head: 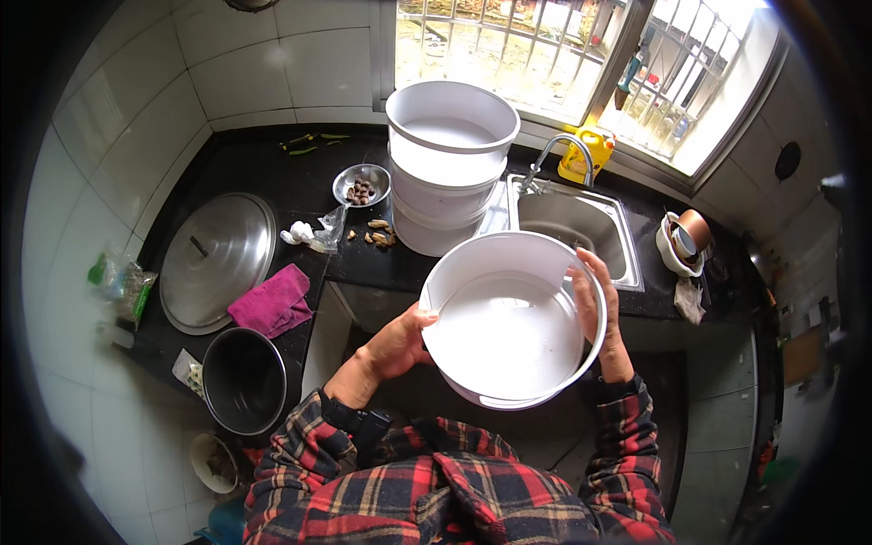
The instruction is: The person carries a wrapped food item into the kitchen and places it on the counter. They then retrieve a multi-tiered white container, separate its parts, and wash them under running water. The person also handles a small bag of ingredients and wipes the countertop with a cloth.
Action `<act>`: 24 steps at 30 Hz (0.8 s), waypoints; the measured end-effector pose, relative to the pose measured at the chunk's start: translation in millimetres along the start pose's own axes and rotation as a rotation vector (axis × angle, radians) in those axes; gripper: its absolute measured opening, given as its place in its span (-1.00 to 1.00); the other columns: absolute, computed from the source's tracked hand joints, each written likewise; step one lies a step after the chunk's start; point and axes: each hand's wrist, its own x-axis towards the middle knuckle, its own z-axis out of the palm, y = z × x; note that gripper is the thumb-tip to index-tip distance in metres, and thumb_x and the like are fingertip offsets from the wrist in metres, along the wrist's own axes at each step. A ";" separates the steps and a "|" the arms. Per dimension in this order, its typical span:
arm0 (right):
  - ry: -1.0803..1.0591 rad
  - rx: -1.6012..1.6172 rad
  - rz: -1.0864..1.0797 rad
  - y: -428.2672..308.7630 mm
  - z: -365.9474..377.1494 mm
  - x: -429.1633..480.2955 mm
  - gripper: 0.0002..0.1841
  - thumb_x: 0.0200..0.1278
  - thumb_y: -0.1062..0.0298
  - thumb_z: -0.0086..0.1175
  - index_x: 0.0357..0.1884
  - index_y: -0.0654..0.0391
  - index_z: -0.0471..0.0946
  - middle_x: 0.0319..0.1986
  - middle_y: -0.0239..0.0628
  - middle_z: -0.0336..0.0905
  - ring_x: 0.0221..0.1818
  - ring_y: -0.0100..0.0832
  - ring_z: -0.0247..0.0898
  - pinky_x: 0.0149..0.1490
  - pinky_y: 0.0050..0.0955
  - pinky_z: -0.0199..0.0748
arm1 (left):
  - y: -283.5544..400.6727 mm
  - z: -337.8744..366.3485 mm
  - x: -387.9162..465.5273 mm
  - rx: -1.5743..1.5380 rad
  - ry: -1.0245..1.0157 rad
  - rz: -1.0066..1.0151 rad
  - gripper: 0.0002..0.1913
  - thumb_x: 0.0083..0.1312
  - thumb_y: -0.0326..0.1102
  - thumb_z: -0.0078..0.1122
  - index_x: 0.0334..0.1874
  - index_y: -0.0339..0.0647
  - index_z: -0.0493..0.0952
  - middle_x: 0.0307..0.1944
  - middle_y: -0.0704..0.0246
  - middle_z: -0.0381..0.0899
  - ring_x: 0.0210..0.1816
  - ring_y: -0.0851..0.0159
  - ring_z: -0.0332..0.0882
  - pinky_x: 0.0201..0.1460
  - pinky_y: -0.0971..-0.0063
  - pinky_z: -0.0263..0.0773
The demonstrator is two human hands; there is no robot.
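Between my two hands, in front of my body, is an empty white round tub (511, 327), its open side tilted up toward me. My left hand (402, 340) grips its left wall, the thumb on the rim. At the right rim, my right hand (598, 303) has its fingers over the edge. A tall stack of similar white tubs (449, 170) stands on the black counter just beyond, with the top one open. To the right of the stack is a steel sink (569, 221) with a curved faucet (569, 139); the held tub hides part of its near edge.
Left of the stack are a metal bowl (345, 194) of brown round pieces, dried brown pieces (381, 238), a plastic bag (332, 230), a large metal lid (218, 272), a pink cloth (272, 300) and a dark pot (244, 381). Stacked bowls (671, 252) sit right of the sink.
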 end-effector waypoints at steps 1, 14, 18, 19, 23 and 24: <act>-0.019 0.008 0.061 3.3 0.6 -3.3 -0.64 0.40 0.33 0.03 0.19 0.16 0.40 -0.13 -0.21 0.59 -0.14 -0.48 0.51 -0.03 -0.52 0.49 | -4.5 -2.4 -0.3 -0.026 -0.004 0.017 -0.27 0.25 -0.01 0.10 0.42 -0.08 0.08 0.26 0.29 0.33 0.25 0.21 0.36 0.15 0.03 0.42; -0.102 -0.205 0.584 -1.9 -3.3 -45.5 -0.80 0.26 0.28 0.16 -0.33 0.24 0.59 -0.62 -0.51 0.43 -0.56 -0.70 0.29 -0.45 -0.65 0.28 | -31.8 -9.4 1.6 -0.048 0.177 -0.118 -0.31 0.25 -0.09 0.08 0.42 -0.01 0.10 0.20 0.29 0.34 0.10 0.20 0.40 0.04 0.09 0.40; -0.140 -0.046 0.695 0.4 1.5 -55.9 -0.81 0.24 0.29 0.20 -0.28 0.23 0.60 -0.57 -0.53 0.46 -0.53 -0.70 0.33 -0.42 -0.67 0.31 | -40.5 -21.3 -3.6 -0.061 0.226 -0.097 -0.28 0.22 -0.07 0.09 0.42 -0.03 0.09 0.22 0.26 0.34 0.13 0.21 0.39 0.04 0.09 0.40; -0.172 0.066 0.710 3.1 2.2 -59.1 -0.81 0.24 0.30 0.21 -0.25 0.23 0.60 -0.54 -0.54 0.47 -0.51 -0.70 0.33 -0.41 -0.67 0.32 | -42.0 -24.1 -6.5 -0.045 0.258 -0.083 -0.25 0.20 -0.06 0.10 0.43 -0.03 0.08 0.22 0.26 0.33 0.15 0.21 0.39 0.07 0.08 0.40; -0.357 0.198 0.715 13.6 0.4 -71.3 -0.74 0.26 0.39 0.18 -0.04 0.26 0.56 -0.32 -0.45 0.56 -0.29 -0.60 0.44 -0.13 -0.61 0.42 | -42.2 -33.5 -12.5 0.015 0.295 -0.053 -0.19 0.16 -0.07 0.12 0.46 -0.06 0.03 0.25 0.24 0.30 0.21 0.19 0.33 0.13 0.12 0.38; -0.377 0.204 0.731 17.2 -0.7 -74.8 -0.70 0.27 0.41 0.16 0.02 0.27 0.54 -0.26 -0.41 0.58 -0.22 -0.57 0.48 -0.04 -0.59 0.45 | -42.9 -35.6 -12.8 0.039 0.309 -0.034 -0.18 0.16 -0.07 0.13 0.47 -0.07 0.02 0.26 0.24 0.29 0.23 0.19 0.32 0.14 0.13 0.38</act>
